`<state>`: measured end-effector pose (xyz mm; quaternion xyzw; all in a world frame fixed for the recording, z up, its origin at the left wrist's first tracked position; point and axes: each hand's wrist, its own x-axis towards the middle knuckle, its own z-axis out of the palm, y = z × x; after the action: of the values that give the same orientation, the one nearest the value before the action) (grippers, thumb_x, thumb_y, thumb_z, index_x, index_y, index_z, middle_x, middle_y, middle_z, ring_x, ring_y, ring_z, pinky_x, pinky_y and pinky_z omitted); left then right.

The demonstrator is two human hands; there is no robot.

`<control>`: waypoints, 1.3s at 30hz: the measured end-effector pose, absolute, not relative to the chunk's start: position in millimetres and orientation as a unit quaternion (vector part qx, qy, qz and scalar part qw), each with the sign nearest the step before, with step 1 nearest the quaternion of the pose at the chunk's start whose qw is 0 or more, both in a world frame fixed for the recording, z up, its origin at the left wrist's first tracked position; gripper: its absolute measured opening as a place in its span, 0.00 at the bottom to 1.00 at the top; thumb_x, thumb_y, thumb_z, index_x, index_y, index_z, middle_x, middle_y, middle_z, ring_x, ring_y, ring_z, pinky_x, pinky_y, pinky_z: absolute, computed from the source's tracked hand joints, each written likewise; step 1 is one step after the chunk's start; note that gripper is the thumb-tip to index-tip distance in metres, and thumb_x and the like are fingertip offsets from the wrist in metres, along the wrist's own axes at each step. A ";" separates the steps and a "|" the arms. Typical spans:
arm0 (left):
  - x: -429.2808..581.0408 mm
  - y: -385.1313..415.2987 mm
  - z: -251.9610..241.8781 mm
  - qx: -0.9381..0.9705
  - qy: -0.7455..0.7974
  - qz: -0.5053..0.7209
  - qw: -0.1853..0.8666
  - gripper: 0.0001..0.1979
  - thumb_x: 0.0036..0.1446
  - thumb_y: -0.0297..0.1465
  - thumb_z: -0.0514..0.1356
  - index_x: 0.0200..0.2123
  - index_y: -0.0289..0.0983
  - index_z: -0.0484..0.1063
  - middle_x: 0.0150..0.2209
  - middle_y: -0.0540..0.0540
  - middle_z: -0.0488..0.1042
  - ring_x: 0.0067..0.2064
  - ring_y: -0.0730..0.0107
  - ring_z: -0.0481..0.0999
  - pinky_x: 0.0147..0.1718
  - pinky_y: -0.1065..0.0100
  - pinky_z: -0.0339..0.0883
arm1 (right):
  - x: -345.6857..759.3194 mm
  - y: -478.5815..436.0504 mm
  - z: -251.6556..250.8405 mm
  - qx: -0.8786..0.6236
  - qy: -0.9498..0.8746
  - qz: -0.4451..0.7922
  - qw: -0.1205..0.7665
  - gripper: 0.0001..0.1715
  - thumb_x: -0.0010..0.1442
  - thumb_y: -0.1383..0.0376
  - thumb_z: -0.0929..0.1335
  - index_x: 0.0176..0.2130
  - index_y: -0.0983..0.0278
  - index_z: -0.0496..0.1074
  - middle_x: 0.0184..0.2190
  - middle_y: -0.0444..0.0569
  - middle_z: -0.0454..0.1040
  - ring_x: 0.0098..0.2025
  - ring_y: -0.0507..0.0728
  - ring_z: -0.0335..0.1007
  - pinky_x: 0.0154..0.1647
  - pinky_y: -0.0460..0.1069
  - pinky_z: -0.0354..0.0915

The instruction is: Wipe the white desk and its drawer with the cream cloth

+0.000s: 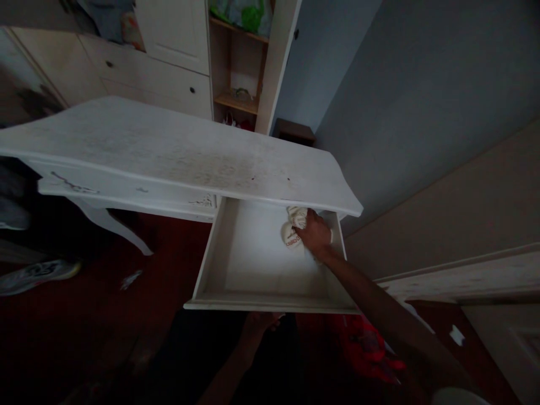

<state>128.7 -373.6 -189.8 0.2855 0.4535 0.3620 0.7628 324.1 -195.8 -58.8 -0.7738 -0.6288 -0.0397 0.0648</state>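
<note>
My right hand reaches into the pulled-out white drawer and is closed on a crumpled cream cloth. The cloth has reddish lettering and lies at the drawer's back right, pressed against its bottom. Part of it is hidden under my fingers. Just below the drawer's front edge is my left hand, with its fingers curled close to the front panel. It is dark there, and I cannot make out what those fingers hold.
The drawer belongs to a white table with dark smudges on top. Behind it stand white cabinets and an open shelf. A grey wall rises at right. On the floor are a shoe and a red bag-like item.
</note>
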 end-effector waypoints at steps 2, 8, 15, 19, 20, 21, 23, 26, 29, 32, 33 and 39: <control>130.8 -374.4 -193.9 0.282 0.451 0.370 0.762 0.25 0.38 0.49 0.70 0.32 0.33 0.81 0.32 0.41 0.82 0.31 0.65 0.78 0.30 0.68 0.69 | 320.0 -190.3 -57.5 -0.788 -0.611 -0.046 0.049 0.34 0.57 0.53 0.70 0.57 0.68 0.62 0.53 0.64 0.72 0.54 0.68 0.68 0.49 0.57 0.65; 137.3 -370.6 -211.9 0.277 0.456 0.343 0.773 0.27 0.34 0.50 0.72 0.30 0.33 0.81 0.29 0.40 0.81 0.28 0.66 0.77 0.27 0.68 0.68 | 289.6 -178.4 -53.2 -0.782 -0.622 -0.037 0.018 0.30 0.56 0.53 0.71 0.52 0.67 0.66 0.51 0.64 0.73 0.52 0.68 0.69 0.47 0.58 0.66; 137.0 -371.3 -208.5 0.260 0.446 0.370 0.772 0.28 0.32 0.49 0.73 0.31 0.32 0.80 0.29 0.41 0.81 0.28 0.67 0.76 0.26 0.69 0.67 | 206.6 -161.8 -61.7 -0.718 -0.692 -0.036 0.060 0.30 0.54 0.54 0.71 0.52 0.66 0.67 0.50 0.62 0.73 0.52 0.67 0.68 0.49 0.58 0.67; 136.2 -372.4 -204.6 0.252 0.440 0.383 0.772 0.26 0.32 0.48 0.74 0.30 0.34 0.80 0.28 0.43 0.81 0.27 0.67 0.75 0.26 0.68 0.66 | 163.1 -152.1 -60.3 -0.666 -0.742 -0.011 0.078 0.30 0.56 0.55 0.69 0.55 0.65 0.65 0.53 0.61 0.72 0.53 0.67 0.67 0.50 0.60 0.65; 135.7 -372.4 -204.5 0.253 0.437 0.385 0.772 0.26 0.32 0.48 0.74 0.30 0.34 0.80 0.27 0.43 0.81 0.27 0.67 0.75 0.27 0.68 0.67 | 156.4 -150.7 -59.4 -0.651 -0.755 -0.010 0.083 0.30 0.57 0.57 0.68 0.56 0.64 0.65 0.53 0.60 0.71 0.54 0.67 0.66 0.51 0.60 0.65; 135.2 -372.4 -204.5 0.255 0.432 0.388 0.773 0.26 0.33 0.48 0.74 0.30 0.34 0.80 0.27 0.43 0.81 0.28 0.67 0.76 0.27 0.68 0.67 | 151.7 -149.9 -58.7 -0.637 -0.766 -0.010 0.087 0.29 0.57 0.58 0.68 0.56 0.64 0.64 0.54 0.60 0.71 0.54 0.67 0.66 0.51 0.60 0.65; 133.9 -372.3 -204.2 0.261 0.426 0.387 0.775 0.26 0.34 0.49 0.73 0.31 0.34 0.81 0.28 0.42 0.81 0.29 0.66 0.76 0.28 0.68 0.67 | 148.4 -151.0 -58.5 -0.614 -0.785 -0.004 0.088 0.29 0.57 0.59 0.67 0.57 0.64 0.65 0.54 0.59 0.71 0.54 0.67 0.65 0.51 0.59 0.64; 132.3 -371.9 -200.9 0.263 0.430 0.373 0.779 0.25 0.35 0.48 0.73 0.31 0.33 0.82 0.31 0.39 0.82 0.30 0.64 0.77 0.30 0.67 0.68 | 154.9 -162.4 -62.8 -0.580 -0.811 0.015 0.079 0.29 0.57 0.58 0.68 0.56 0.63 0.66 0.53 0.56 0.72 0.53 0.66 0.65 0.50 0.58 0.64; 131.5 -370.9 -192.8 0.258 0.430 0.361 0.786 0.25 0.35 0.47 0.73 0.31 0.32 0.82 0.32 0.38 0.82 0.30 0.65 0.77 0.30 0.68 0.68 | 165.4 -187.3 -70.3 -0.524 -0.847 0.052 0.070 0.30 0.56 0.58 0.69 0.57 0.62 0.66 0.54 0.54 0.72 0.53 0.65 0.65 0.52 0.57 0.63; 131.1 -369.9 -182.5 0.254 0.423 0.362 0.791 0.25 0.35 0.47 0.73 0.31 0.32 0.82 0.32 0.38 0.82 0.29 0.67 0.76 0.29 0.69 0.67 | 172.2 -217.8 -73.1 -0.459 -0.878 0.128 0.050 0.28 0.54 0.57 0.72 0.53 0.61 0.70 0.53 0.52 0.73 0.53 0.62 0.66 0.53 0.55 0.62; 131.0 -369.8 -179.4 0.256 0.419 0.364 0.791 0.25 0.35 0.48 0.72 0.31 0.32 0.82 0.32 0.38 0.82 0.29 0.67 0.76 0.29 0.69 0.67 | 173.6 -226.7 -71.8 -0.441 -0.883 0.156 0.037 0.26 0.53 0.57 0.72 0.51 0.60 0.71 0.52 0.51 0.74 0.52 0.62 0.67 0.52 0.55 0.63; 129.5 -370.9 -172.4 0.258 0.417 0.364 0.792 0.23 0.39 0.47 0.71 0.30 0.32 0.82 0.32 0.39 0.83 0.28 0.69 0.75 0.29 0.70 0.65 | 180.3 -249.0 -45.4 -0.480 -0.841 0.244 0.053 0.22 0.53 0.60 0.73 0.49 0.59 0.74 0.47 0.49 0.77 0.47 0.61 0.73 0.46 0.53 0.66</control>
<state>129.5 -370.9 -172.4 0.2580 0.4169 0.3645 0.7917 180.3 -249.0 -45.4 -0.4796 -0.8412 0.2439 0.0531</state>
